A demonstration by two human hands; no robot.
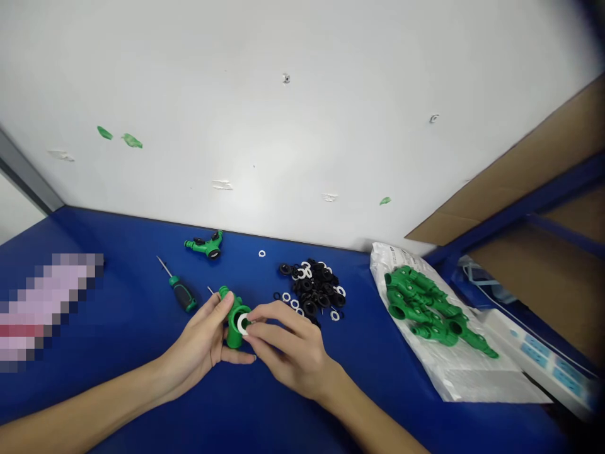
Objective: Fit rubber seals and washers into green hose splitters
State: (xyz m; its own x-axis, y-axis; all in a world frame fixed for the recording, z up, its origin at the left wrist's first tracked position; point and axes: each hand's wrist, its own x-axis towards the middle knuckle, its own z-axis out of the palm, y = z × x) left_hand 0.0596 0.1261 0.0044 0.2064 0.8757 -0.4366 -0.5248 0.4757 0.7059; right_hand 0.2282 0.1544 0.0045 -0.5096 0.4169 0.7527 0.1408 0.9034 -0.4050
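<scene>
My left hand is closed around a green plastic hose connector, its round opening turned toward my right hand. Between the thumb and fingertips of my right hand is a white ring washer, held at that opening; I cannot tell whether it sits inside the rim. Just left of my left hand lies a screwdriver with a green and black handle. Behind it is another green hose connector with black parts on it. A pile of black fittings and white washers lies right of my hands.
A loose white washer lies near the wall. Several green connector bodies rest on a white plastic bag at the right. Beside it is a power strip. A blurred pink item lies on the blue table.
</scene>
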